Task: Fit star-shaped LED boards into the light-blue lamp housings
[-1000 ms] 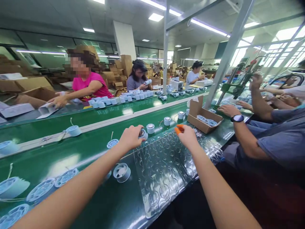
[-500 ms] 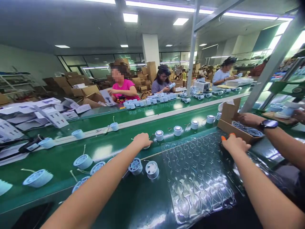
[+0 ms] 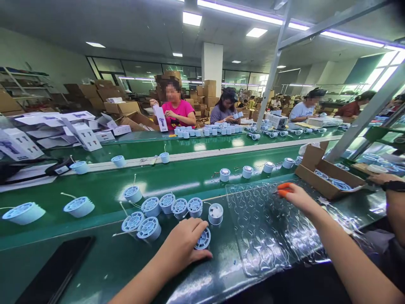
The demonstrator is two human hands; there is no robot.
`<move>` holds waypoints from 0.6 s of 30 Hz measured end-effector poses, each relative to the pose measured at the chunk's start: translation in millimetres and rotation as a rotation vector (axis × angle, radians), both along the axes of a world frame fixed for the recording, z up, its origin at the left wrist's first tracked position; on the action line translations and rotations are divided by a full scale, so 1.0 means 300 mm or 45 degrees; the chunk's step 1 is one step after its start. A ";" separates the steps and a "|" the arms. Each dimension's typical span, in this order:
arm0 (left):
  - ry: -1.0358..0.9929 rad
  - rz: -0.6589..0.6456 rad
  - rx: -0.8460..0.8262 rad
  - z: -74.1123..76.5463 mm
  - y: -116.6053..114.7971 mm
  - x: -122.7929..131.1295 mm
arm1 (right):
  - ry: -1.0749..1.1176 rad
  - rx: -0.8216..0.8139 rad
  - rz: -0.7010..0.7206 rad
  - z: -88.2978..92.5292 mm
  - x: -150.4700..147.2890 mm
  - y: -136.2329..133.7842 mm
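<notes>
My left hand lies on the near green belt, its fingers curled around a pale blue round fan housing. My right hand holds orange-handled snips, with the blades hidden, above a clear plastic blister tray. Several similar blue housings with thin wires sit in a cluster just beyond my left hand. A white-centred housing stands between that cluster and the tray.
A black phone lies near the belt's front edge. An open cardboard box of blue rings stands at the right, beside a co-worker's forearm. More blue units line the belts, and people work across them among stacked cartons.
My left hand has drawn nearer to me and grips a housing. My right hand has shifted left over the tray, showing the orange handles. The view has swung, and housings now cluster near my left hand.
</notes>
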State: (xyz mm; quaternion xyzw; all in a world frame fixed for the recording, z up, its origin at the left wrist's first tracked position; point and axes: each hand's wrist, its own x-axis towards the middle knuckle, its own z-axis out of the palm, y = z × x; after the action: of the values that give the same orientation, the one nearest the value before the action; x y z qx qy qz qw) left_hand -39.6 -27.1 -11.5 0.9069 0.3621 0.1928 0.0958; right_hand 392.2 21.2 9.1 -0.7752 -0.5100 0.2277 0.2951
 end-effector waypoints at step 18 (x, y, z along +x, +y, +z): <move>-0.492 0.442 -0.592 -0.014 0.029 -0.043 | -0.429 -0.156 0.689 -0.018 -0.269 -0.059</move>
State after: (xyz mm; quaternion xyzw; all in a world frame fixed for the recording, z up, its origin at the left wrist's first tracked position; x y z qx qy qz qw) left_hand -52.6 -18.4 -15.6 0.7325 0.5205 0.2866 0.3323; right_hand 311.5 3.6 3.7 -0.6547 -0.7246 0.1964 0.0881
